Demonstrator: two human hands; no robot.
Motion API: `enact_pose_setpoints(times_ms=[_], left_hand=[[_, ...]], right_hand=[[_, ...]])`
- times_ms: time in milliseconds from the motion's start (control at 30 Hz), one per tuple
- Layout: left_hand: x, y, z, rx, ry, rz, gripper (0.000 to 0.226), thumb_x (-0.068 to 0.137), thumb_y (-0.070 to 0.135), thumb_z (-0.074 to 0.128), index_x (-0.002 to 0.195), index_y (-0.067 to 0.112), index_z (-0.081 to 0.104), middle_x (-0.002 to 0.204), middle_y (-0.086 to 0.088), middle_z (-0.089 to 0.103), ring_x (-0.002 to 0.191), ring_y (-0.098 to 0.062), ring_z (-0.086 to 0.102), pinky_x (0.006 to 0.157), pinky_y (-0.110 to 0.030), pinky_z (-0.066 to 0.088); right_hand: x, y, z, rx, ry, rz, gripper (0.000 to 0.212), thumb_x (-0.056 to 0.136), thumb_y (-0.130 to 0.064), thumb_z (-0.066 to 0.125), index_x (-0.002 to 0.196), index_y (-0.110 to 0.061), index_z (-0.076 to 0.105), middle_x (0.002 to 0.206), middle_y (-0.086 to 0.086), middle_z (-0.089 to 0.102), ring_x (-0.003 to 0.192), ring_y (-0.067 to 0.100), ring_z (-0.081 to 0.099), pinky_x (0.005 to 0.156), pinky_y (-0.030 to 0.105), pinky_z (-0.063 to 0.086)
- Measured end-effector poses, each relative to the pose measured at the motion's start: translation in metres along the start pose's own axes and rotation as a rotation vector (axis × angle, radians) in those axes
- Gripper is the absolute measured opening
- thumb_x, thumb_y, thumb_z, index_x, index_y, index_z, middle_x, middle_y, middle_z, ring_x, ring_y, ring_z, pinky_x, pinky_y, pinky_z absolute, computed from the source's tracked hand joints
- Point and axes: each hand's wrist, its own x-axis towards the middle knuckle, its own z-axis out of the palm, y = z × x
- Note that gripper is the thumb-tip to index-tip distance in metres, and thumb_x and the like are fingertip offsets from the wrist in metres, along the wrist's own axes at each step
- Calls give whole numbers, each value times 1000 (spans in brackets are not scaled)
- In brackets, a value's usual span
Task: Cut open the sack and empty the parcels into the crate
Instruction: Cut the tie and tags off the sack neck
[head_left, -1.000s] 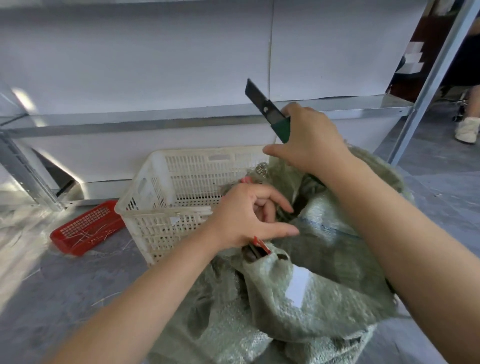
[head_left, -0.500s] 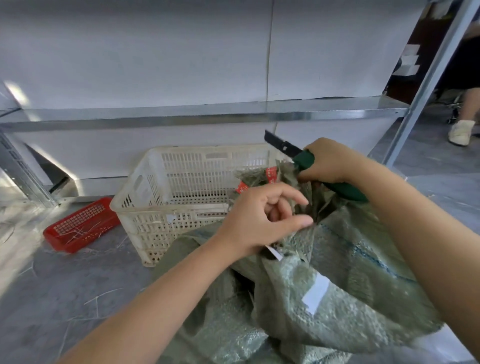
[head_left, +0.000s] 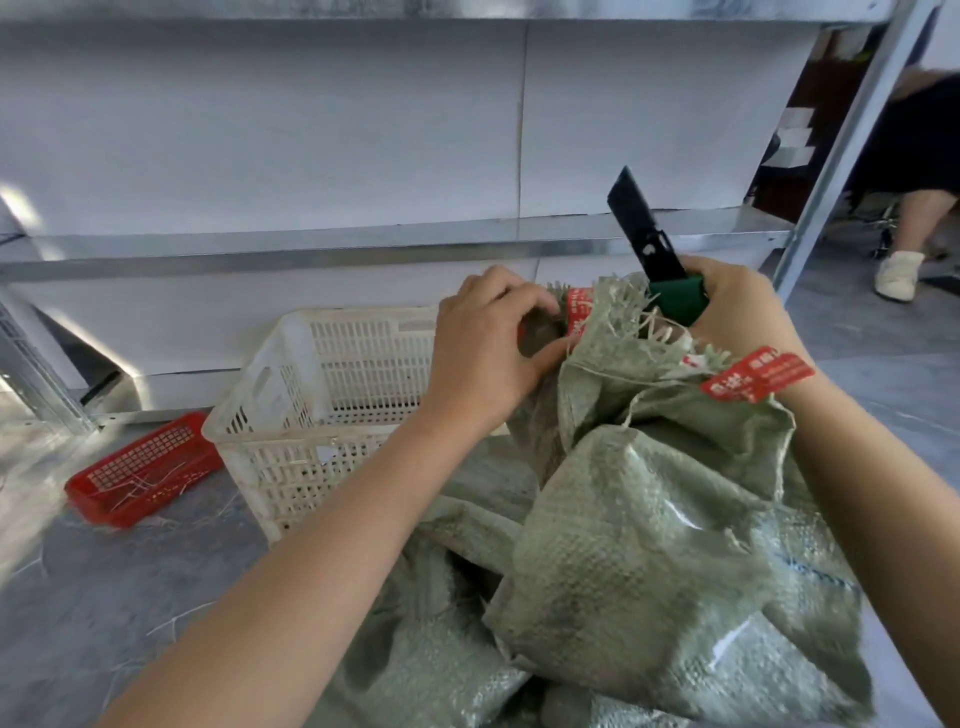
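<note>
A warehouse or parcel-sorting room — bare galvanised steel racking (head_left: 363, 244) backed with white boards, a grey concrete floor (head_left: 130, 597) littered with stray fibres, a white perforated plastic crate (head_left: 332, 374), a flat red basket (head_left: 140, 467) and a tagged woven sack (head_left: 649, 545).

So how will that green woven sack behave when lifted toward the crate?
Probably floppy: the sack folds and sags below where the left hand grips its neck, while the right hand holds the knife. Its bulging lower part suggests some weight, so it may slump as it is lifted. The glossy weave could be slippery.
</note>
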Motion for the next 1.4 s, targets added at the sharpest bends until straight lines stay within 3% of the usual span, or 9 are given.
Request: enact_pose_setpoints(times_ms=[100, 267, 367, 533, 700, 933, 1100, 1267, 1400], left_hand=[[5, 10, 3, -47, -47, -21, 30, 74, 38, 68, 93, 16, 63, 83, 4, 60, 87, -16, 48, 81, -35, 40], [6, 12, 10, -63, -106, 26, 19, 78, 26, 70, 95, 18, 66, 71, 12, 52, 79, -10, 42, 67, -20, 32], [9, 13, 14, -42, -91, 25, 16, 80, 27, 68, 94, 17, 68, 74, 10, 53, 78, -9, 42, 63, -20, 26], [12, 7, 15, -30, -88, 30, 13, 82, 22, 65, 93, 15, 70, 76, 6, 51, 78, -10, 46, 71, -22, 35], [7, -3, 14, -55, -89, 2, 9, 83, 19, 63, 84, 13, 69, 75, 7, 46, 77, -10, 46, 65, -14, 34], [-9, -12, 7, -147, -144, 85, 6, 86, 24, 60, 81, 21, 63, 77, 27, 46, 87, -8, 43, 82, -11, 29], [-21, -8, 11, -187, -188, 75, 8, 85, 35, 57, 77, 31, 55, 84, 27, 51, 100, -3, 40, 86, -21, 22], [-27, -7, 20, -168, -80, 166, 23, 83, 35, 52, 84, 18, 66, 97, 19, 51, 103, -5, 41, 91, -18, 22], [-29, -4, 24, -167, -22, 176, 22, 82, 34, 54, 83, 17, 67, 92, 13, 57, 100, -9, 44, 89, -17, 24]], right_hand=[[-3, 2, -8, -53, -1, -26, 44, 80, -10, 67, 123, -10, 58, 107, 18, 67, 98, 28, 61, 79, 24, 41], [-11, -1, -30, 85, 11, -10, 19, 82, -27, 64, 99, -19, 60, 68, -3, 63, 46, 9, 54, 46, 15, 46], [-17, -21, -37, 151, -171, 26, 45, 68, -56, 61, 82, -14, 61, 49, -6, 56, 35, 1, 46, 37, 7, 38], [-24, -29, -19, -283, -292, -90, 38, 67, -43, 75, 69, -16, 48, 57, -3, 46, 47, 9, 40, 44, 23, 26], [-27, -6, -2, -138, -407, -51, 23, 72, -19, 71, 92, -10, 63, 83, 13, 69, 71, 31, 64, 69, 43, 52], [-29, 13, -7, -159, -457, -28, 22, 76, -10, 69, 93, -23, 63, 58, -3, 55, 40, 2, 47, 45, 13, 34], [-29, 11, -21, -365, -488, -100, 30, 81, -38, 63, 103, -16, 60, 62, -8, 52, 48, 3, 47, 48, 15, 38], [-28, -10, -59, -512, -494, -147, 43, 65, -69, 12, 76, -38, 40, 76, -11, 52, 65, 5, 50, 56, 24, 40], [-24, -20, -78, -900, -555, -156, 81, 55, -75, 2, 115, -45, 46, 73, -26, 42, 63, -2, 44, 60, 24, 46]])
